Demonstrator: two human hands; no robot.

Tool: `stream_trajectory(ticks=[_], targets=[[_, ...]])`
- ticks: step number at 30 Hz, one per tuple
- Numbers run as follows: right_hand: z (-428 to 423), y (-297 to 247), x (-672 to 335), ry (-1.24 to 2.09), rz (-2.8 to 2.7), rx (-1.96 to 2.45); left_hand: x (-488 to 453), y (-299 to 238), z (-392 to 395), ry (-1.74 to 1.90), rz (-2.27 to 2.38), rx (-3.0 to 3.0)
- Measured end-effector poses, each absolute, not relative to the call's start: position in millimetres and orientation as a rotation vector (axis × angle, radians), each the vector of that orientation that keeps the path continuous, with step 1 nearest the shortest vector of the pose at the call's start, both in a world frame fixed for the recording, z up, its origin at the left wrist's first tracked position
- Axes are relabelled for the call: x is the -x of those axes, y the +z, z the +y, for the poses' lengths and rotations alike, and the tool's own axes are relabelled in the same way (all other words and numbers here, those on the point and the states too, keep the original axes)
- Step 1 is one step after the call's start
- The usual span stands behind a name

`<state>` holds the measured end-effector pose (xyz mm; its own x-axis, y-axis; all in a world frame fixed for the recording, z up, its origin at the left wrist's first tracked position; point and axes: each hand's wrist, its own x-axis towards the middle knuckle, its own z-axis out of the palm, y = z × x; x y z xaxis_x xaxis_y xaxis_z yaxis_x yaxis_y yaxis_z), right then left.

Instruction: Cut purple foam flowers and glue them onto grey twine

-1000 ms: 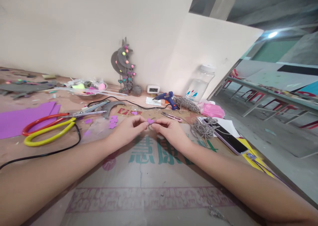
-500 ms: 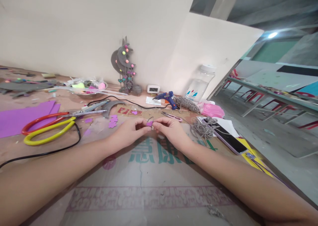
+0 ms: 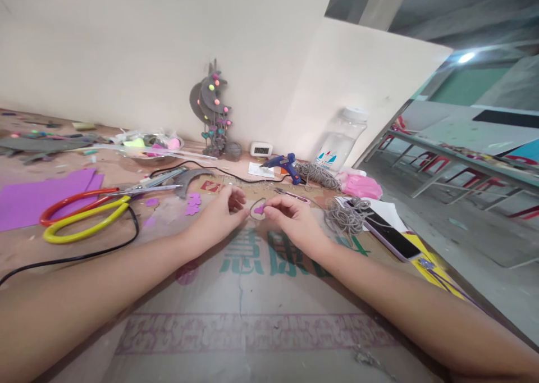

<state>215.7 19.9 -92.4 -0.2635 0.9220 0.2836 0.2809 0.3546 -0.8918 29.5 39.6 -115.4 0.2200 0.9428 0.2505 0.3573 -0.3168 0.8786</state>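
My right hand [image 3: 292, 220] pinches a small purple cutout [image 3: 259, 209] between thumb and fingertips; a thin grey cord curves up from it in a loop. Just left of the cutout, my left hand [image 3: 221, 217] has its fingers apart and holds nothing. Several small purple cutouts [image 3: 193, 204] lie on the cardboard [image 3: 252, 293] beyond the left wrist. Behind the right hand rest pink-handled snips [image 3: 290, 195], partly hidden by it.
Large scissors [image 3: 84, 217] with red and yellow handles and purple sheets [image 3: 42, 197] lie left. At the back are a blue glue gun [image 3: 284, 164], a small clock [image 3: 261, 149], a bottle [image 3: 337, 141] and a decorated grey moon [image 3: 210, 102]. Grey cord [image 3: 347, 214] and a phone [image 3: 389, 234] lie right.
My left hand has let go of the purple cutout and drawn back to the left, its fingers spreading. The cutout stays in my right hand, with the cord loop now showing.
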Motion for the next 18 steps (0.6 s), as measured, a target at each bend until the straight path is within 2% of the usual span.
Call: stream_trajectory(ticks=[4, 12, 18], targets=[[19.3, -90.6, -215.9, 0.987, -1.726, 1.038, -27.0, -116.4, 45.0, 1.234, 1.158, -1.573], [20.1, -97.7, -215.0, 1.113, -1.775, 1.01, -25.7, -109.8, 36.7, 0.873, 0.831, -1.726], [19.6, -95.4, -214.3, 1.038, -1.827, 1.079, -24.9, -104.8, 37.3, 0.898, 0.943, -1.868]])
